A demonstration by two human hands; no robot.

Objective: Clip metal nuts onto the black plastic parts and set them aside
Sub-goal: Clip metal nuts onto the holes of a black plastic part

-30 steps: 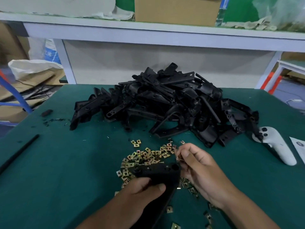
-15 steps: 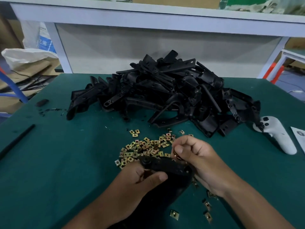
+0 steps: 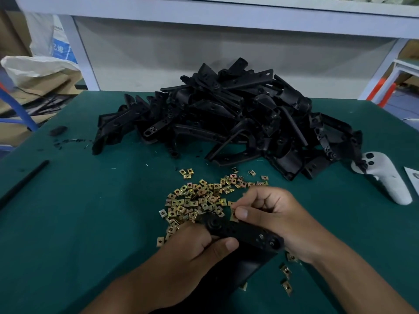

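Now | left hand [image 3: 192,252] clamped round black plastic part [image 3: 240,232], 6 o'clock of pile [image 3: 226,118] | right hand [image 3: 272,214] pinching metal nut [image 3: 233,214] at part's top edge | part judged stiff, light; nut small, slippery, best held by edges

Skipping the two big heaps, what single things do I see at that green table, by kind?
Black plastic part, held: 1
White controller: 1
Black rod: 1
Small black piece: 1
Paper sheet: 1
Total: 5

white controller [image 3: 385,177] right on green mat [image 3: 79,211]; black rod [image 3: 22,184] left (near edge); white sack [image 3: 38,66] beyond.
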